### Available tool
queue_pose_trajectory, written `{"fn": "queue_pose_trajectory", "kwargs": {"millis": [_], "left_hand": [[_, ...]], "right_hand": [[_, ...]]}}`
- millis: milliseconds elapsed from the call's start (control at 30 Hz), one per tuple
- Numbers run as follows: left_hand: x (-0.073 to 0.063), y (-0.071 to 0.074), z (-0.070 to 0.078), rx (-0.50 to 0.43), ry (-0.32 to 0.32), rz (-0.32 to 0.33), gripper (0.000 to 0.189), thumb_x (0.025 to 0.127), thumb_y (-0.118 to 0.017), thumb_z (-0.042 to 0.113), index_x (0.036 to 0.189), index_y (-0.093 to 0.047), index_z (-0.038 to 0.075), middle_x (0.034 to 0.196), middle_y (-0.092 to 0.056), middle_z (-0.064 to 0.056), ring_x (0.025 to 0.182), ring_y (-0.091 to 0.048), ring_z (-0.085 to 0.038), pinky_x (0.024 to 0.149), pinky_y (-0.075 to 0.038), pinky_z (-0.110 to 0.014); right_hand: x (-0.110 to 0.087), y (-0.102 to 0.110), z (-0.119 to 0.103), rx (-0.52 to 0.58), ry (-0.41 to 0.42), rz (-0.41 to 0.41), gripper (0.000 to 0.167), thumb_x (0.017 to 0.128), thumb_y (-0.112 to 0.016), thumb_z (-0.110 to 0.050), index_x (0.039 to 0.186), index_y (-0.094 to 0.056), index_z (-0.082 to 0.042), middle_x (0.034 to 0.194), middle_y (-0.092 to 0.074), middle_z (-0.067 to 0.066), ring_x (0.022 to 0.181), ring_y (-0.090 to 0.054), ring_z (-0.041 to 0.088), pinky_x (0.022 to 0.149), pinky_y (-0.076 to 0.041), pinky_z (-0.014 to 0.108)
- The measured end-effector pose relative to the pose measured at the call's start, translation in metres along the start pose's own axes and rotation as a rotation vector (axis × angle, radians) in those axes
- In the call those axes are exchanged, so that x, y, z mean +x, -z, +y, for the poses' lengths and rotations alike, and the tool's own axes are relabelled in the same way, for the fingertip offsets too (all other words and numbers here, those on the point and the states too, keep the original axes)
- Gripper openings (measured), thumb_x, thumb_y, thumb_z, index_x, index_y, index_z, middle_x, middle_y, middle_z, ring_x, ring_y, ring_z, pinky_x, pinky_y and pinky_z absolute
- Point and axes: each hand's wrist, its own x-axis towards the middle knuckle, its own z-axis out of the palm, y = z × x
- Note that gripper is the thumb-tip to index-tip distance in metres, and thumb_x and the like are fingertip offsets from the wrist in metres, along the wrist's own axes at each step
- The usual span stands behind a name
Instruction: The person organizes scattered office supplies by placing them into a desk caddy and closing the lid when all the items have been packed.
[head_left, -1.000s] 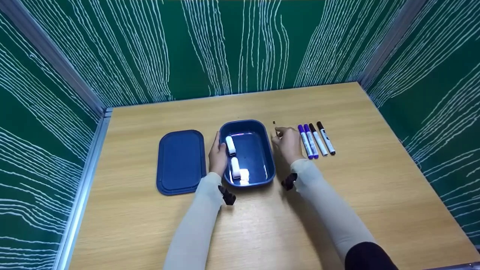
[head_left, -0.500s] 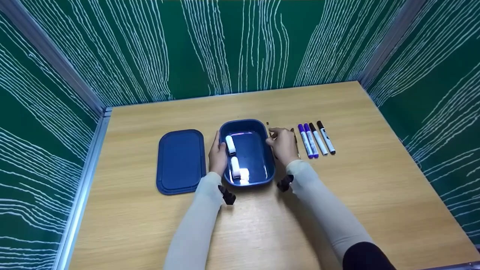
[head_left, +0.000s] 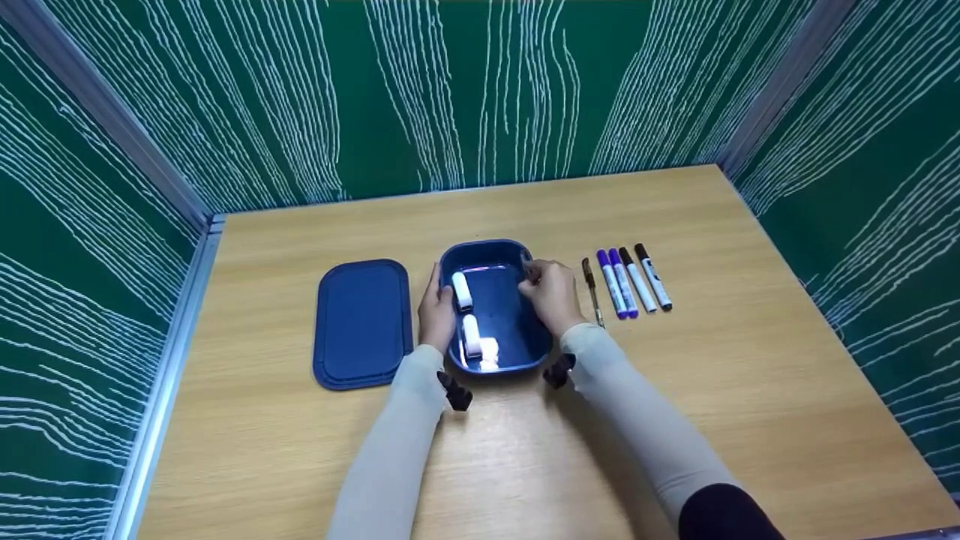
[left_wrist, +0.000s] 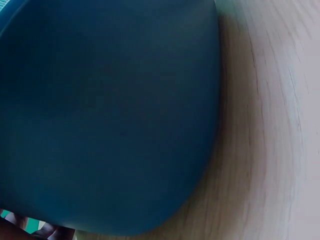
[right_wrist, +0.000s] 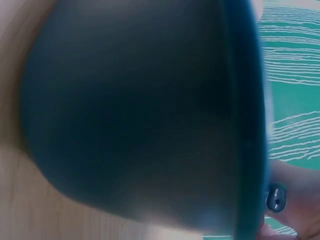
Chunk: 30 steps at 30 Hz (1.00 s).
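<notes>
In the head view, my left hand (head_left: 436, 311) holds the left wall of an open dark blue plastic box (head_left: 495, 307), thumb at the rim. My right hand (head_left: 553, 294) is over the box's right rim and pinches a pen, mostly hidden by the fingers; its dark rounded end (right_wrist: 276, 198) shows in the right wrist view. Two small white oblong objects (head_left: 462, 291) lie inside along the left wall. The box's outer wall (left_wrist: 110, 115) fills most of the left wrist view. Right of my right hand, a brownish pen (head_left: 592, 291) lies on the table.
Several markers (head_left: 634, 281) with purple or black caps lie side by side on the right. The matching blue lid (head_left: 362, 324) lies flat left of the box. Green walls (head_left: 465, 97) with white streaks border the wooden table (head_left: 480, 465) behind and on both sides.
My right hand has moved left with the pen, from the table beside the box to over its right rim. The brownish pen is now uncovered. My left hand stays in place.
</notes>
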Motion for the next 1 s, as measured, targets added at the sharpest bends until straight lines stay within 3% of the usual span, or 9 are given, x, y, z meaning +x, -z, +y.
{"fn": "queue_pose_trajectory", "kwargs": {"millis": [333,600,1000], "left_hand": [[0.0,0.001,0.0,0.01,-0.01,0.012,0.053,0.108,-0.036,0.018,0.158,-0.022,0.027,0.163,-0.022,0.003,0.15,-0.019,-0.022,0.122,-0.019,-0.041],[-0.001,0.001,0.001,0.016,-0.026,0.011,0.053,0.108,-0.036,0.018,0.158,-0.022,0.022,0.163,-0.024,0.003,0.149,-0.023,-0.023,0.121,-0.021,-0.039],[0.0,0.0,0.0,0.017,-0.007,0.001,0.053,0.108,-0.036,0.02,0.158,-0.022,0.028,0.163,-0.023,0.004,0.149,-0.022,-0.022,0.122,-0.021,-0.04]], "right_hand": [[0.0,-0.008,-0.009,0.015,-0.013,-0.032,0.037,0.082,-0.065,-0.002,0.118,-0.071,0.001,0.083,-0.07,0.01,0.072,-0.061,0.02,0.063,-0.051,0.032],[-0.003,-0.019,-0.011,-0.007,0.036,-0.026,0.032,0.077,-0.064,0.0,0.108,-0.073,0.004,0.085,-0.068,0.011,0.078,-0.061,0.024,0.072,-0.053,0.039],[-0.005,-0.031,-0.011,0.008,0.037,-0.048,0.035,0.079,-0.067,0.0,0.114,-0.071,0.004,0.086,-0.07,0.012,0.079,-0.063,0.023,0.072,-0.054,0.038]]}}
